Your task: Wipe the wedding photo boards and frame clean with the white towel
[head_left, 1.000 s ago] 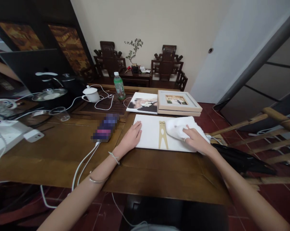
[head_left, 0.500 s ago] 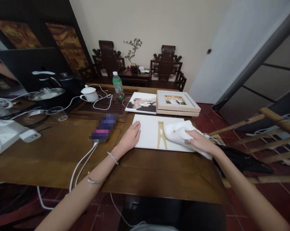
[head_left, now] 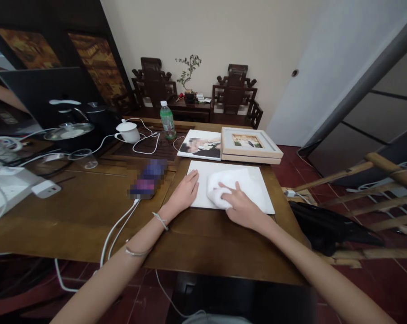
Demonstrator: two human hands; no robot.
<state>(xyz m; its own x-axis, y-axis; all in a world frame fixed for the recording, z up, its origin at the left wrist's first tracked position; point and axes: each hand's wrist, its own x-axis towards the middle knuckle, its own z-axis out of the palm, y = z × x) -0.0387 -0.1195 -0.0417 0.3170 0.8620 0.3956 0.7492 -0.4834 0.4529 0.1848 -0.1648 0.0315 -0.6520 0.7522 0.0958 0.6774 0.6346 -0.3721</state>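
Note:
A flat white panel (head_left: pixel 264 182) lies on the wooden table near its right end. My left hand (head_left: pixel 186 192) rests on the panel's left edge, fingers stretched out flat, holding nothing. Bunched under the fingers of my right hand (head_left: pixel 243 208) is a white cloth (head_left: pixel 246 180), pressed onto the middle of the panel. The cloth hides the tan bear-shaped stand piece that showed there earlier. Just behind the panel lie a photo print (head_left: pixel 203 145) and a stack of pale wooden picture frames (head_left: pixel 271 148).
Left of my hand lies a phone (head_left: pixel 147 180) with white cables. Farther back stand a green-labelled bottle (head_left: pixel 167 121), a lidded white cup (head_left: pixel 128 132) and a lidded pan (head_left: pixel 70 132). A power strip (head_left: pixel 7 186) is at far left. A bamboo rack (head_left: pixel 389 168) stands right.
My right hand has slid the cloth leftward from the panel's right side to its middle, covering the tan piece. My left hand stays on the left edge.

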